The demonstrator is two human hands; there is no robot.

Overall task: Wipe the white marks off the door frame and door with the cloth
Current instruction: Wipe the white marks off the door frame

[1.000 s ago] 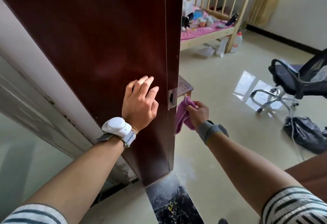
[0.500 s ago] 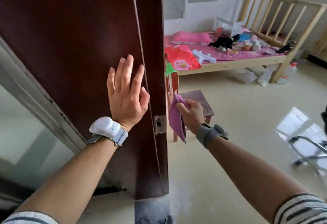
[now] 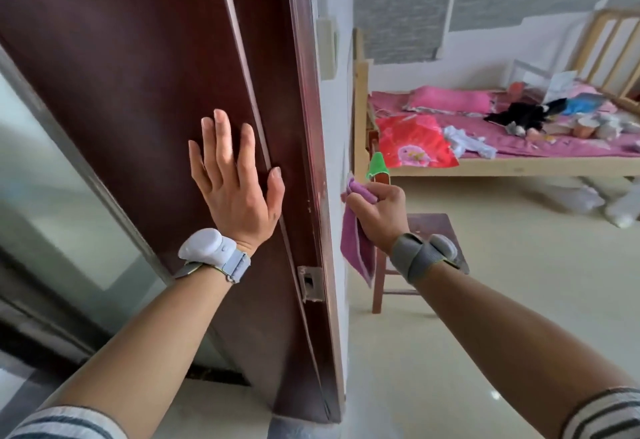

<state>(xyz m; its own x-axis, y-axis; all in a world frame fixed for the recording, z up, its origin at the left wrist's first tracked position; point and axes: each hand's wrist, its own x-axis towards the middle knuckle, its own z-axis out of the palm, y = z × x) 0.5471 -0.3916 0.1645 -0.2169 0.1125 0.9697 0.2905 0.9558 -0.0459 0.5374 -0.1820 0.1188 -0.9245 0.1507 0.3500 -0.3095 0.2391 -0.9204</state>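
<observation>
Fingers [image 3: 221, 137] of the left hand [image 3: 239, 192] lie straight and spread, flat against the dark door [image 3: 131, 75], whose top is cut off. The right hand [image 3: 381, 217] clenches a purple cloth [image 3: 355, 248] just beside the door's scuffed edge [image 3: 308, 147]; whether the cloth touches it is hard to tell. Its fingertips are hidden in the folds. A stool [image 3: 433, 227] sits partly hidden behind that wrist.

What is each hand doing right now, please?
Left hand: open, fingers straight, palm flat on the brown door.
Right hand: closed, gripping the purple cloth.
</observation>
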